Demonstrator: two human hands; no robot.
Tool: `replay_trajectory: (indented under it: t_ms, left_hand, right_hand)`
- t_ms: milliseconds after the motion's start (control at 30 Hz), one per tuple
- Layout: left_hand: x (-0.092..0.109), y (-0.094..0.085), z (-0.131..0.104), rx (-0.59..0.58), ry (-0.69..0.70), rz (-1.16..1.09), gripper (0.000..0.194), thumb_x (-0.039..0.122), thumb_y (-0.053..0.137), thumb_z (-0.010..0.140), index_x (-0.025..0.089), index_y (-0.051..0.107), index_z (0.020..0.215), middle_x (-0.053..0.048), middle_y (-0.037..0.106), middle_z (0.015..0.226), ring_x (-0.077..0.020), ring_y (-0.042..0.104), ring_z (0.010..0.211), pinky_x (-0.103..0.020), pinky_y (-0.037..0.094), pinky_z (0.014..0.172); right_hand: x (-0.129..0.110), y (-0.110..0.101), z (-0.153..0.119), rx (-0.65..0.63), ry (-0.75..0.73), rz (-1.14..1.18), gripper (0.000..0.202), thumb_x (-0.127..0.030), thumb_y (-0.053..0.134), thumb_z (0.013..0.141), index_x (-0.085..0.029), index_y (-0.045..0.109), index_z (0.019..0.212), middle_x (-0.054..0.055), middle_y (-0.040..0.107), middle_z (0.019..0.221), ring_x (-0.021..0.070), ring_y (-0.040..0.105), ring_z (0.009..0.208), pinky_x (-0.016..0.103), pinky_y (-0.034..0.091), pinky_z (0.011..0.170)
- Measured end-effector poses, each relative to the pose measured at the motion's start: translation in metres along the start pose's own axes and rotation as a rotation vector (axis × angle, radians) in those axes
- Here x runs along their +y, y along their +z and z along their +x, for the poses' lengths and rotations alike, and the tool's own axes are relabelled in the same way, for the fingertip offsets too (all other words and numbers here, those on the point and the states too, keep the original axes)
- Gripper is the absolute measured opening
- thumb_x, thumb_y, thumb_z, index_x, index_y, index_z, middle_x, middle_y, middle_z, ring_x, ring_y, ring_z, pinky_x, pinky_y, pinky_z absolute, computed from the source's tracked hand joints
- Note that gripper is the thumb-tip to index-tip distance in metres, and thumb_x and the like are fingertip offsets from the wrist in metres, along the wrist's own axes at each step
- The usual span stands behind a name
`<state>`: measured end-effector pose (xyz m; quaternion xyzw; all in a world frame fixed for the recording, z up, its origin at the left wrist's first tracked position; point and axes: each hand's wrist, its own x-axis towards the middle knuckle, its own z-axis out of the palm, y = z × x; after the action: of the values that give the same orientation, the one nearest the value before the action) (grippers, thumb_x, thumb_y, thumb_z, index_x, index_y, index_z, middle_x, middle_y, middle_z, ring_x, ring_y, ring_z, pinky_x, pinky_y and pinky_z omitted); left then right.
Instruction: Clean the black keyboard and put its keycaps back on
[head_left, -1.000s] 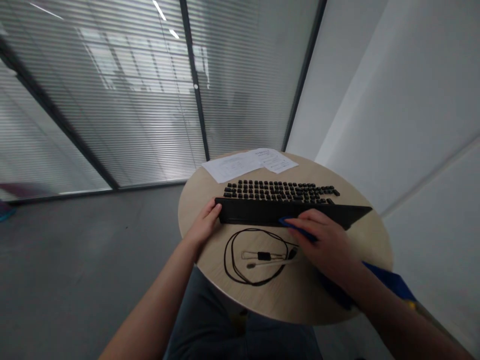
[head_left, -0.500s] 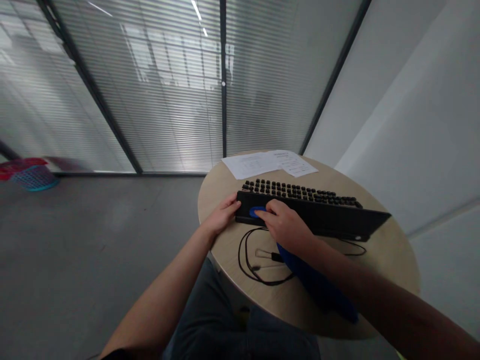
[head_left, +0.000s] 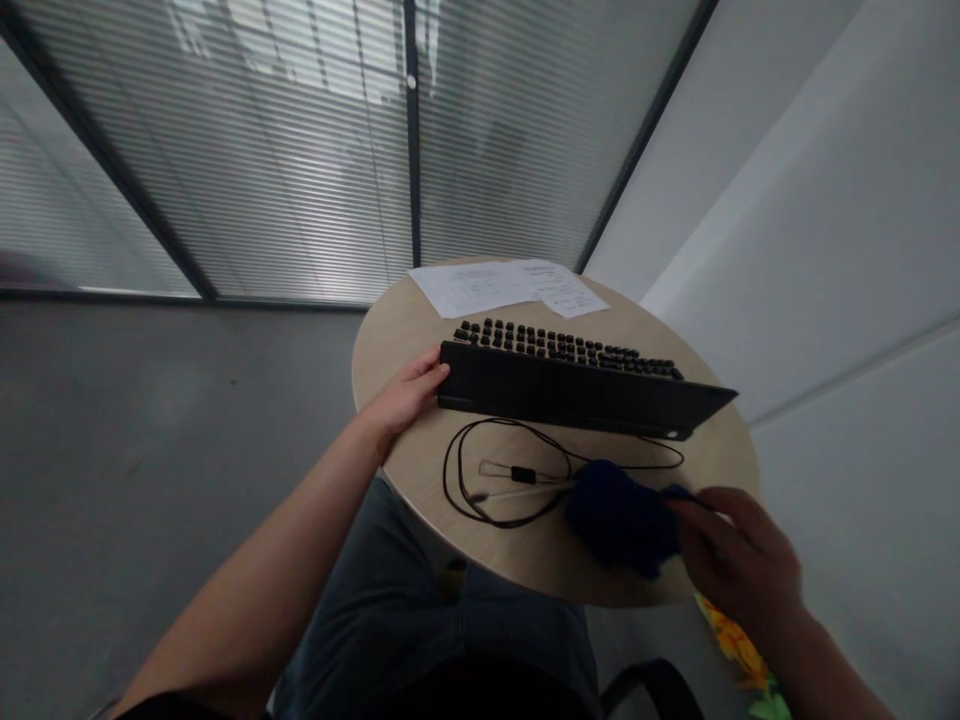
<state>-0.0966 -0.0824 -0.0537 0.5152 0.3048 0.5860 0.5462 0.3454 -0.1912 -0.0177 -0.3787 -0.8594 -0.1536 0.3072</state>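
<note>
Head view: your left hand [head_left: 405, 398] holds the left end of the black keyboard [head_left: 570, 390], which is tilted up on the bench [head_left: 532, 560], its long axis running left to right in front of you; your right hand [head_left: 742, 555] is apart from it, nearer you and rightward, fingers drawn narrow at the blue cloth [head_left: 622, 520], though blur hides whether they grip it
</note>
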Motion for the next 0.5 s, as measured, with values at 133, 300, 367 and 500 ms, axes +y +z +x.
replay_trajectory:
  t_ms: [133,300,367,500]
  left_hand:
    - [0.002,0.0,-0.001,-0.018,0.002,0.05,0.057,0.037,0.075,0.085,0.02,0.062,0.138,-0.008,0.073,0.123,-0.0303,0.066,0.116,-0.042,0.051,0.101]
    - [0.006,0.0,-0.003,-0.04,-0.018,0.095,0.07,0.029,0.076,0.081,0.02,0.054,0.147,-0.009,0.073,0.125,-0.0301,0.067,0.114,-0.042,0.052,0.101]
    - [0.007,0.0,-0.003,-0.033,-0.017,0.104,0.069,0.03,0.076,0.081,0.019,0.055,0.145,-0.01,0.074,0.123,-0.0306,0.068,0.114,-0.042,0.052,0.1]
    - [0.007,0.0,-0.003,-0.018,-0.009,0.135,0.063,0.032,0.077,0.079,0.018,0.06,0.139,-0.01,0.075,0.119,-0.0311,0.068,0.112,-0.043,0.054,0.098]
  right_hand:
    - [-0.014,0.014,-0.012,-0.336,-0.03,0.026,0.032,-0.034,0.066,0.09,-0.025,0.072,0.12,0.015,0.06,0.142,0.037,0.06,0.125,0.055,0.056,0.096]
    - [-0.029,0.026,-0.002,-0.423,0.065,0.054,0.046,-0.036,0.072,0.086,-0.022,0.065,0.129,0.018,0.056,0.148,0.0384,0.059,0.129,0.057,0.056,0.097]
    - [-0.033,0.032,0.001,-0.469,0.091,0.06,0.043,-0.031,0.07,0.088,-0.022,0.065,0.13,0.016,0.062,0.142,0.0356,0.064,0.123,0.054,0.058,0.096]
    - [-0.033,0.043,-0.002,-0.422,0.123,0.075,0.039,-0.017,0.06,0.089,-0.024,0.066,0.127,0.014,0.068,0.133,0.0315,0.068,0.116,0.052,0.059,0.096]
